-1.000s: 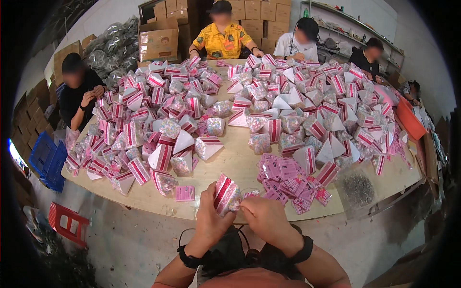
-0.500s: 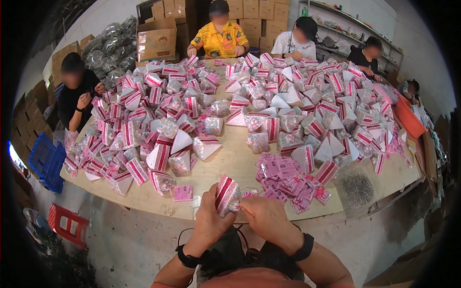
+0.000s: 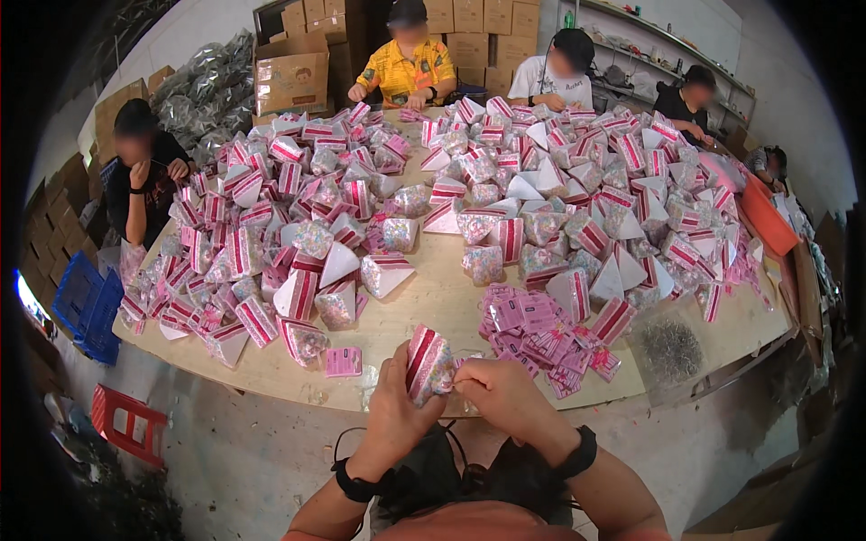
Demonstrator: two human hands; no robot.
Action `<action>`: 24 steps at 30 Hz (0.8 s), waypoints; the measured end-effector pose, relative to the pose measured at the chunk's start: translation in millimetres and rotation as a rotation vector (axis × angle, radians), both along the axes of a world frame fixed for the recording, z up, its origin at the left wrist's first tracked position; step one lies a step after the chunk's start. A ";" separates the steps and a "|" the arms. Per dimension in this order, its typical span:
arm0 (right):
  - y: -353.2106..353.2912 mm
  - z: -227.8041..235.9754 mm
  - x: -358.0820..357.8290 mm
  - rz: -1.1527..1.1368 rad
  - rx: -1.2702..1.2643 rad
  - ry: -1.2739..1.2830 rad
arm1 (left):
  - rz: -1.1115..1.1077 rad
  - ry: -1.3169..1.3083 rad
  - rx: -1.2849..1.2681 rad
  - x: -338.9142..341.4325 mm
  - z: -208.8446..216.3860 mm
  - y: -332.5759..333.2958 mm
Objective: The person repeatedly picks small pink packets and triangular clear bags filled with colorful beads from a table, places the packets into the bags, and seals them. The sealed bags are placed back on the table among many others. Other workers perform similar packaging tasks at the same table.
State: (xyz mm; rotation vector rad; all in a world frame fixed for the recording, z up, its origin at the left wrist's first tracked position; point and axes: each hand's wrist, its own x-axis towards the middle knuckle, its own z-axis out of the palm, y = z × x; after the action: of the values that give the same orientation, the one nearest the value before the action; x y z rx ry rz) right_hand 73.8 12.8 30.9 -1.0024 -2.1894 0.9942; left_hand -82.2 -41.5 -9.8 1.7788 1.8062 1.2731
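My left hand point(image 3: 395, 410) grips a wedge-shaped toy cake slice point(image 3: 428, 365) with pink and dark-red stripes and a speckled, sprinkle-like side. It is held tilted just above the table's near edge. At the slice's right side, my right hand point(image 3: 505, 395) has its thumb and fingers pinched together; whatever lies between them is too small to make out. Nearest to the right hand is a heap of pink printed cards point(image 3: 532, 320). One pink card point(image 3: 344, 362) lies flat to the left of my hands.
Large piles of similar cake slices point(image 3: 338, 261) cover the wooden table point(image 3: 424, 298). Small metal pieces point(image 3: 669, 352) lie on clear plastic at right. Several people sit around the far sides. An orange tub point(image 3: 767, 221) stands at far right; a red stool point(image 3: 129, 424) and blue crate point(image 3: 87, 307) stand at left.
My right hand has shifted slightly, its fingers still pinched beside the slice. The left hand keeps its hold. The person at far left has raised a hand toward the head.
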 end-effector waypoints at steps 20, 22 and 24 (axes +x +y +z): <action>-0.5 -9.4 4.3 -0.004 0.132 0.016 | 0.019 0.033 -0.034 2.6 0.7 -0.7; -3.0 -1.0 6.2 -0.021 0.014 0.074 | -0.015 -0.038 -0.061 0.2 -0.6 0.1; -2.6 -3.5 7.7 -0.014 0.015 0.065 | -0.032 -0.119 -0.103 1.6 0.2 -0.5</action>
State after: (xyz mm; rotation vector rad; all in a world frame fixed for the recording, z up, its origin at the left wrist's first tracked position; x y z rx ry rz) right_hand 81.5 10.2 27.5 -0.9638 -2.1307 0.9892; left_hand -80.6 -42.1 -9.6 1.6348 1.7384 1.2239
